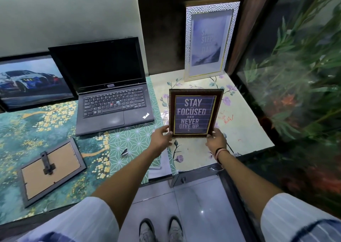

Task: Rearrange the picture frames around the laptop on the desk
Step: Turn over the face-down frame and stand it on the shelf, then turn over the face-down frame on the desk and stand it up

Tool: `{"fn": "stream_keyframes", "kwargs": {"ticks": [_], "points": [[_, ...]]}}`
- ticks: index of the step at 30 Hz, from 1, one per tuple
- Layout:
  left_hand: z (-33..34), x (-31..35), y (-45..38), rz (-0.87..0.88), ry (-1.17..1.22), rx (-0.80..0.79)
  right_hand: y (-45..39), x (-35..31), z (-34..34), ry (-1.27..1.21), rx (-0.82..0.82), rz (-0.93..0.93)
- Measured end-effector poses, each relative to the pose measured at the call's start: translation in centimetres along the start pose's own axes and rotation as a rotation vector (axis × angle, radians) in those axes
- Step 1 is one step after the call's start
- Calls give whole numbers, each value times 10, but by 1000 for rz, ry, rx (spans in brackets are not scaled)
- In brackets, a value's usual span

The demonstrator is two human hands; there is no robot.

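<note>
Left hand [161, 137] and right hand [215, 140] clamp the dark-brown rectangular wooden quote frame [196, 113] upright beside the black laptop [110, 86]; grey face-down frame [51, 169] likely remains unplaced

Both arms stretched fwd, forearms bare, pale striped sleeves pushed up near elbows. Left hand [162, 137] at lower-left corner of the brown frame [195, 113], thumb on front edge, fingers curled behind. Right hand [216, 139] at lower-right corner, same pinch, thumb fwd. I read both as closed on it, frame upright btwn them. Right wrist wears a dark band + thin red thread. Wrists roughly level, palms facing each other.
</note>
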State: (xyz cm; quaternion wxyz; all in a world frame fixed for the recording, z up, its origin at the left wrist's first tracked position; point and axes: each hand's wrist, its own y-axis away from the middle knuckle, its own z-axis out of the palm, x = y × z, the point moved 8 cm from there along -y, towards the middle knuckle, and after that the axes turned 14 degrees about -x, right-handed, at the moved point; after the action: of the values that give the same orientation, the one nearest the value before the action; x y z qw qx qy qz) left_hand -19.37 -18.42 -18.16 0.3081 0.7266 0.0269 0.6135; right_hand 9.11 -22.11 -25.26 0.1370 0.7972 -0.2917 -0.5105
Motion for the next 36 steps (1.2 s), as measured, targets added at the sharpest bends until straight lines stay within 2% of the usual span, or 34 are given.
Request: {"fn": "stream_keyframes", "kwargs": {"ticks": [4,9,18,21,25,30,36], "points": [[-6,6,-7,53,-51,84,49,-43,-1,64,12,-48],[-20,0,-14,44,-37,122,58,-54,2,134,-3,-62],[-29,-29,0,-78,61,128,89,-51,29,-6,50,114],[-54,-34,19,-81,109,176,103,-70,68,25,-8,83],[-110,-41,55,-81,123,253,114,-107,150,76,-196,-11],[-224,-83,120,-124,93,452,140,-153,277,180,-476,-136],[-332,-127,205,-298,-81,721,168,-170,395,328,-604,-129]]}}
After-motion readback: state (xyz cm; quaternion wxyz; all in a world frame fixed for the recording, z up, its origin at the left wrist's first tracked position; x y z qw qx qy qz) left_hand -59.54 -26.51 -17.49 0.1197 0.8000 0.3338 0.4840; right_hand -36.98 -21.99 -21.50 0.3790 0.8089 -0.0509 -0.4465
